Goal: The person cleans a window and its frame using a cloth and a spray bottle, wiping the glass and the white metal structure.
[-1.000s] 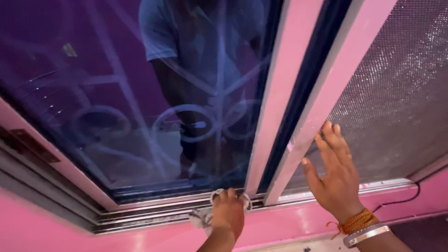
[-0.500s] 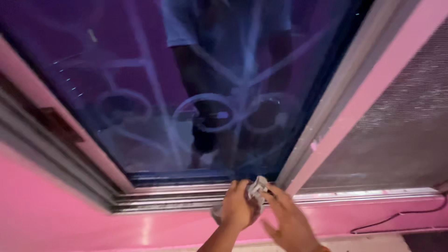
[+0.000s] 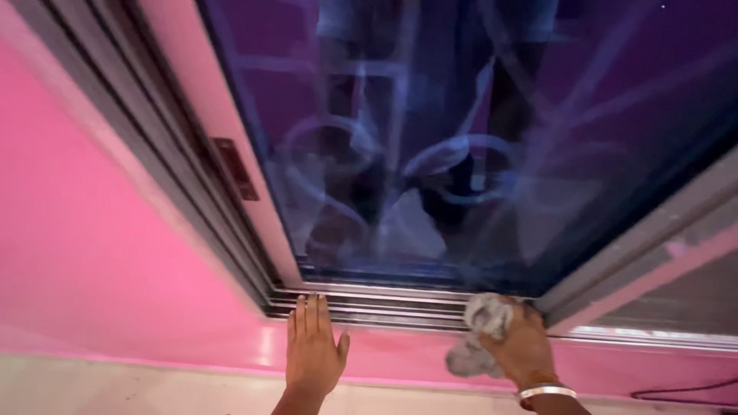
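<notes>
Fingers (image 3: 307, 311) of our left hand (image 3: 311, 355) lie flat and close together, holding nothing; the palm presses on the pink sill (image 3: 154, 307), and the fingertips touch the metal window track (image 3: 384, 307); the thumb sticks out to the side.

Our right hand (image 3: 523, 346) is curled tight around a grey cloth (image 3: 480, 330); the cloth is bunched up; part of it pokes out above the knuckles and part hangs down to the left of the hand; it rests on the track, right at the bottom corner where the sliding glass pane (image 3: 477, 138) meets the next frame; a silver bangle (image 3: 547, 392) and an orange thread (image 3: 538, 378) go around that wrist.

We see only one view, from the head looking down; the two hands are apart, with a stretch of track between them; the left hand is on the left part of the sill and the right hand is more to the right.

The glass is dark blue and purple; we see curly metal bars through it, and the dim shape of a person in the shine; a pink frame strip (image 3: 223, 146) runs up the left side of the glass, with a small dark catch (image 3: 235, 169) on it; on the far right is a grey mesh screen (image 3: 692, 300); a thin black cable (image 3: 684, 388) lies low on the pink wall there.
</notes>
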